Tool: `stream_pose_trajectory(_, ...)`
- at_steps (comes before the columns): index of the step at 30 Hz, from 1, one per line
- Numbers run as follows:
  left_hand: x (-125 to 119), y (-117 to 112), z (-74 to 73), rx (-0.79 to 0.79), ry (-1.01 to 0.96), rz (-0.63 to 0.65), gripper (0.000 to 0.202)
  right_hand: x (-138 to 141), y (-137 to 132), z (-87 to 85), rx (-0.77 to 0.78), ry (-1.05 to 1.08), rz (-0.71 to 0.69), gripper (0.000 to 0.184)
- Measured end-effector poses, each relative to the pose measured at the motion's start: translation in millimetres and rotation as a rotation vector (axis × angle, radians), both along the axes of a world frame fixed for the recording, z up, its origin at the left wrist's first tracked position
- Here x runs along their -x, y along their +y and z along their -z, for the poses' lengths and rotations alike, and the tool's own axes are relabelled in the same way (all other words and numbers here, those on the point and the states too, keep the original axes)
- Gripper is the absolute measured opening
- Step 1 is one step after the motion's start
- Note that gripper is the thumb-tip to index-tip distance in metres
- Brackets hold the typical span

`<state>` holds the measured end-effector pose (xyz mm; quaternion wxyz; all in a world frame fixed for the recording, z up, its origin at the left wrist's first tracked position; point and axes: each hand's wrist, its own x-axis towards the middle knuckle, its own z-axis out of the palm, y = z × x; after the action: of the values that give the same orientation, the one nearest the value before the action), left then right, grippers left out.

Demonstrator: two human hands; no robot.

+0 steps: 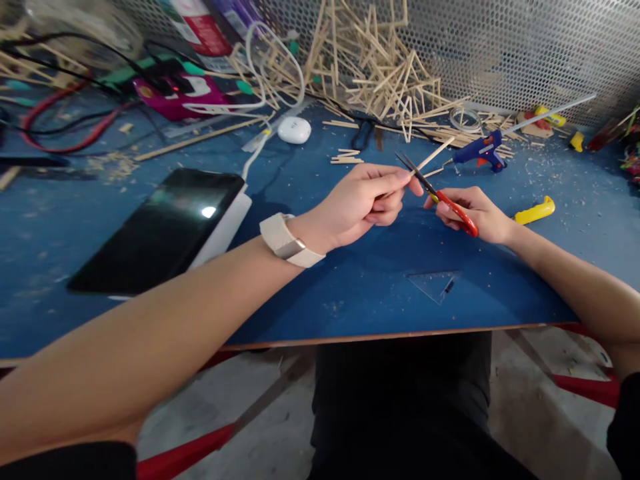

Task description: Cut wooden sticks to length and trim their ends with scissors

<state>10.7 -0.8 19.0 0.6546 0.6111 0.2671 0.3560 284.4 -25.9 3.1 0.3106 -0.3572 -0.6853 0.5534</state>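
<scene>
Between the thumb and fingers of my left hand [373, 197] is pinched a thin wooden stick [434, 156], which slants up to the right. My right hand [473, 212] grips red-handled scissors [454, 208], their dark blades partly open and crossing the stick close to my left fingertips. Whether the blades touch the wood I cannot tell. Just beyond my hands lies a small group of short cut sticks [346, 157]. A blue hot glue gun [479, 152] with a long glue stick in its back rests behind my right hand.
A yellow-handled cutter [535, 211] lies beside my right wrist, and a clear set square [434, 285] near the table's front edge. At left are a tablet [160, 230], a white earbud case [294, 130] and a purple power strip [183, 93] with cables. Wooden sticks [375, 67] are heaped against the mesh panel.
</scene>
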Motion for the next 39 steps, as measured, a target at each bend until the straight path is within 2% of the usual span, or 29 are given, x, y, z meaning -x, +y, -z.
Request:
stream_pose_trajectory(4,-2.6,-2.5,2.1,-0.016,0.001,0.055,0.045,0.5,0.9,1.4,-0.007,0.008,-0.018,0.058)
stream_pose_trajectory(9,-6.0,-7.1,1.1,0.025,-0.041,-0.036,0.027,0.5,1.6,0.9,-0.015,0.007,-0.04,0.06)
stream_pose_trajectory(16,-5.9,-4.1,4.2,-0.139,-0.003,-0.087,0.02,0.2,2.3,1.6,-0.02,0.009,-0.042,0.059)
stream_pose_trajectory(21,-4.4,-3.3,6.1,-0.213,0.039,-0.186,0.021,0.8,0.3,-0.9,-0.02,0.006,-0.046,0.06)
stream_pose_trajectory(27,-3.8,-6.0,3.1,-0.317,0.086,-0.239,0.024,2.6,-0.6,-3.0,-0.018,-0.018,-0.026,0.066)
stream_pose_trajectory(33,-6.3,-8.8,1.7,-0.305,0.053,-0.226,0.019,5.7,-1.8,-0.9,-0.049,-0.014,-0.004,0.063)
stream_pose_trajectory(39,-6.8,-7.2,4.3,-0.25,0.026,-0.209,0.023,7.3,-1.3,1.9,-0.09,0.0,-0.001,0.059)
